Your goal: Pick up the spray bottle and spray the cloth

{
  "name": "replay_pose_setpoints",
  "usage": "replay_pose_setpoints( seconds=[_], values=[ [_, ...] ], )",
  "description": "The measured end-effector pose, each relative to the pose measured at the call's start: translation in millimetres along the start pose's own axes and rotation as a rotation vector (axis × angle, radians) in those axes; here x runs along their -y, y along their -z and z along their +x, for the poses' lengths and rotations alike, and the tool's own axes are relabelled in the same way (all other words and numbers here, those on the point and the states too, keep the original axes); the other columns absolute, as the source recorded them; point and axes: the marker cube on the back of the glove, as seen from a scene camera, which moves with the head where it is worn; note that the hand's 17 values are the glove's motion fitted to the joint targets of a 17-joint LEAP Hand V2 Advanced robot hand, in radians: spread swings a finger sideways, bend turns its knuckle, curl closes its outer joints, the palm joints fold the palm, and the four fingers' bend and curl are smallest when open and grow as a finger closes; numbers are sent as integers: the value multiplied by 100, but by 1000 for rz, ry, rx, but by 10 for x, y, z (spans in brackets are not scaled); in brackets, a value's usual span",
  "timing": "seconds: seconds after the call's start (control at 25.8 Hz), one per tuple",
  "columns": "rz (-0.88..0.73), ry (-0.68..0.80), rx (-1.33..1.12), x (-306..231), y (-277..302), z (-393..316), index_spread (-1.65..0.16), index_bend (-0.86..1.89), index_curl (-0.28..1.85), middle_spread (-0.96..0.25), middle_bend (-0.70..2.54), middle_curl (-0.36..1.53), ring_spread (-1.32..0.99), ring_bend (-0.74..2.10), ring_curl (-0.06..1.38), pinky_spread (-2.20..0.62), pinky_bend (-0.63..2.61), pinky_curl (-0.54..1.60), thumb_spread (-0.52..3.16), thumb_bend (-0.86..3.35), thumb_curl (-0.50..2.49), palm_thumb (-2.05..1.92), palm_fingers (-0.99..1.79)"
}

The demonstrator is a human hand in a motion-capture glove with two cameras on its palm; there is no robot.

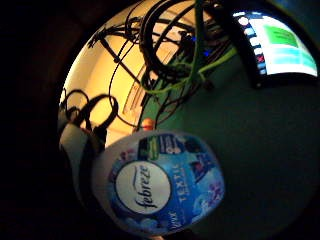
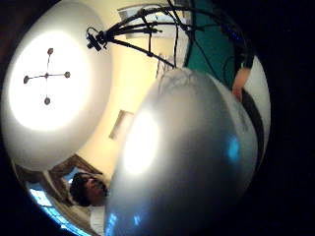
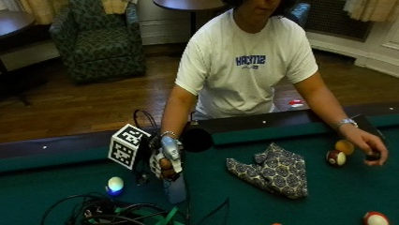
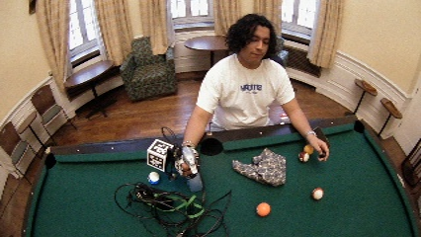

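In the outside view my gloved right hand (image 3: pixel 161 165) grips the neck of a spray bottle (image 3: pixel 176 190) with a grey head, held upright over the green felt left of the table's middle. I cannot tell whether its base touches the felt. The patterned cloth (image 3: pixel 271 171) lies crumpled on the felt to the right, a short gap from the bottle. The wide view shows the same: hand (image 4: pixel 185 167), bottle (image 4: pixel 194 182), cloth (image 4: pixel 263 168). The bottle's blue Febreze label (image 1: pixel 160 182) fills the little finger side view, and its pale body (image 2: pixel 187 157) fills the thumb side view.
A tangle of black and green cables (image 3: pixel 112 211) lies at the near left, with a white ball (image 3: pixel 115 184) beside it. The side pocket (image 3: pixel 197 139) is just behind my hand. Billiard balls (image 3: pixel 336 157) sit by the person's bare hand (image 3: pixel 368 145); an orange ball (image 4: pixel 263 209) lies nearer.
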Motion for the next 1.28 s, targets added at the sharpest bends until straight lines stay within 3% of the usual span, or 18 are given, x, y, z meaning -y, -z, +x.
replay_pose_setpoints(
  seconds=[0.35,0.97,1.28],
  values=[
    [40,9,-26,108,-46,-9,-27,39,48,-22,59,54,-21,69,48,-30,38,41,40,-2,60,93,149],
    [43,15,-23,146,-90,-17,-26,46,55,-22,66,57,-21,76,50,-32,44,43,24,-3,68,92,142],
    [1,76,64,216,172,-743,-25,46,56,-21,68,57,-21,77,51,-31,45,44,21,-2,71,93,140]
  ],
)
